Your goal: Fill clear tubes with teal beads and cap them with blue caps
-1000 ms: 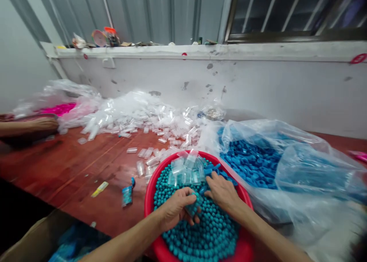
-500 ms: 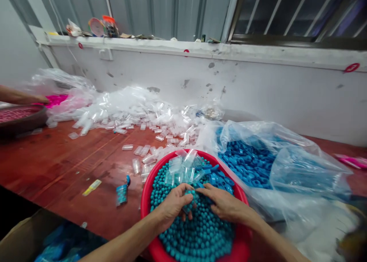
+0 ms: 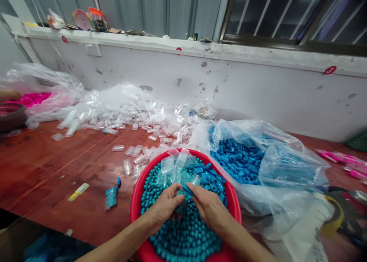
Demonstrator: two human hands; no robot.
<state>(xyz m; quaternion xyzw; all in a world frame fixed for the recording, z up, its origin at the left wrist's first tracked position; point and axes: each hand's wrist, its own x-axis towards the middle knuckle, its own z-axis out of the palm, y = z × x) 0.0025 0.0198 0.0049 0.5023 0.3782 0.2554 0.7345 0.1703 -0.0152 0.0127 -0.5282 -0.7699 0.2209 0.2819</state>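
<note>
A red basin (image 3: 135, 201) full of teal beads (image 3: 186, 241) stands in front of me. Over the beads, my left hand (image 3: 168, 204) is closed round a small clear plastic container, largely hidden by the fingers. My right hand (image 3: 209, 208) pinches a blue plastic cap (image 3: 187, 190) against the container's upper end; whether it is seated I cannot tell. Just beyond my fingers, empty clear containers (image 3: 168, 164) and loose blue caps (image 3: 213, 178) lie on the beads. Left of the basin, a bead-filled container (image 3: 111, 198) with a blue cap lies on the table.
Clear containers (image 3: 123, 105) are heaped along the wall. On the right lies a plastic bag of blue caps (image 3: 243, 160), with pink packets (image 3: 344, 160) and a yellow tape roll (image 3: 334, 218) farther over. Another person's hand (image 3: 10, 95) is by a bowl (image 3: 14, 118) at far left.
My right hand has come in against the left and now holds a blue cap at the container. The view has swung a little to the right.
</note>
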